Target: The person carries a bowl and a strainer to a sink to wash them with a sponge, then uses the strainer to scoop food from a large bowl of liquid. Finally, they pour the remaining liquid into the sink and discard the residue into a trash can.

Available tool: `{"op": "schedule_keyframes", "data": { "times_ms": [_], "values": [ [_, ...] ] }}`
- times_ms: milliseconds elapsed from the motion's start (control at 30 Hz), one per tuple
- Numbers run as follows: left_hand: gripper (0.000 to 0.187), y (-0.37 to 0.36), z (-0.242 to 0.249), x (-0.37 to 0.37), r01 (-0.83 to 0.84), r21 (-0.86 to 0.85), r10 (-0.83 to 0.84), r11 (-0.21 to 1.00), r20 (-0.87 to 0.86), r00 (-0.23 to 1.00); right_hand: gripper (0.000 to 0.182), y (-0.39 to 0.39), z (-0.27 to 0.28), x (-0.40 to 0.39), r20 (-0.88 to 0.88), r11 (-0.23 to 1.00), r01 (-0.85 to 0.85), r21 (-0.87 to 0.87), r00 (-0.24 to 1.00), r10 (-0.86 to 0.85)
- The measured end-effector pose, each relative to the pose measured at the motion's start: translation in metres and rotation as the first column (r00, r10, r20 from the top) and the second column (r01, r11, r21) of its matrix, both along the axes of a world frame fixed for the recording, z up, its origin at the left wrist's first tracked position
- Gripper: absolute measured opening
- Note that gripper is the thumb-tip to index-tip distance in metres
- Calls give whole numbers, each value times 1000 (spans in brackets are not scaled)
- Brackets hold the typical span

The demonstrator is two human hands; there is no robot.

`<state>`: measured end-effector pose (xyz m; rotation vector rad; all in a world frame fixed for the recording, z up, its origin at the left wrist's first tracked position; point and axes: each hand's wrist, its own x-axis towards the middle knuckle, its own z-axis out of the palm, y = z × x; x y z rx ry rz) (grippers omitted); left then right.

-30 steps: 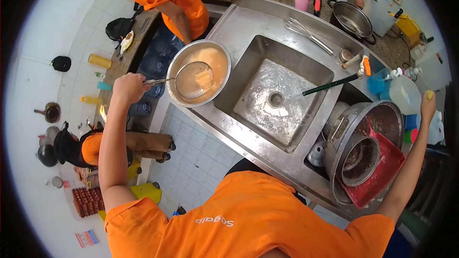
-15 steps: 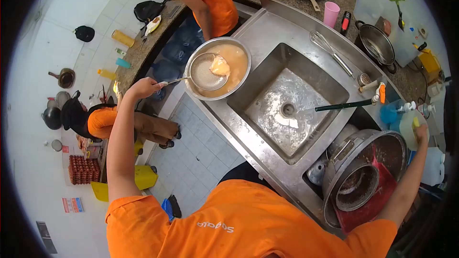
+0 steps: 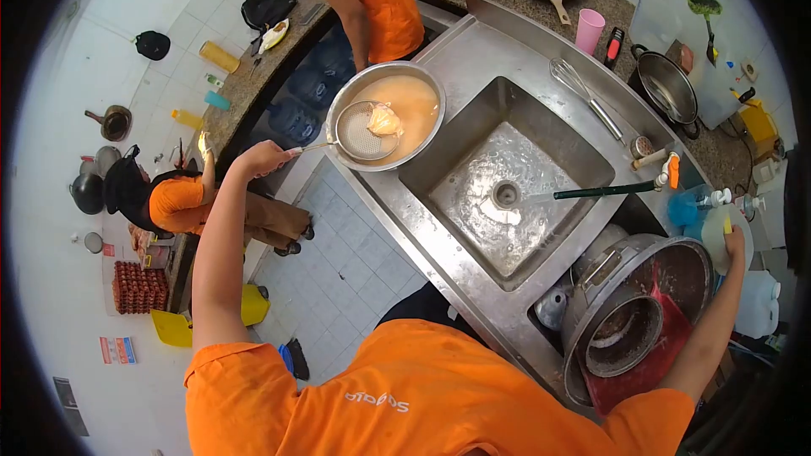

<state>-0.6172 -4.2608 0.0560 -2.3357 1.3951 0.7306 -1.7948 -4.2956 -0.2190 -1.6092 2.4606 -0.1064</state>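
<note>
My left hand point(image 3: 263, 158) is closed around the handle of a mesh strainer point(image 3: 359, 139). The strainer's basket dips into a metal bowl point(image 3: 336, 101) of cloudy tan liquid, and a pale, wet lump point(image 3: 384, 122) lies at its far side. That bowl stands on the steel counter left of the sink. Far to the right, my right hand point(image 3: 735, 241) is closed on a small yellow sponge point(image 3: 727, 225), beside a whitish tub point(image 3: 716, 241). Its fingers are only partly visible.
A green hose point(image 3: 604, 192) from the tap runs water into the sink point(image 3: 473, 160). A whisk point(image 3: 587, 100) lies behind it. Large metal pots point(image 3: 583, 321) and a red tray point(image 3: 672, 346) crowd the right side. Two people in orange shirts point(image 3: 372, 0) stand nearby.
The strainer has shifted slightly left within the bowl, with my left hand still on its handle. My right hand with the sponge has dropped a little, down and to the left.
</note>
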Motion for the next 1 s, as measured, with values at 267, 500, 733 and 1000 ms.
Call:
{"op": "schedule_keyframes", "data": {
  "times_ms": [267,500,733,1000],
  "values": [
    [57,9,-6,-5,-196,12,196,981,-100,976,31,4,20,40,-176,988,81,-129,979,-104],
    [56,18,-23,5,-277,42,281,960,-163,946,33,5,29,55,-184,975,167,-148,964,-193],
    [55,32,-37,6,-354,14,347,935,-240,907,35,8,49,80,-149,978,167,-126,971,-185],
    [47,40,-44,-2,-452,40,441,891,-310,842,36,10,57,90,-155,979,166,-121,971,-184]
  ]
}}
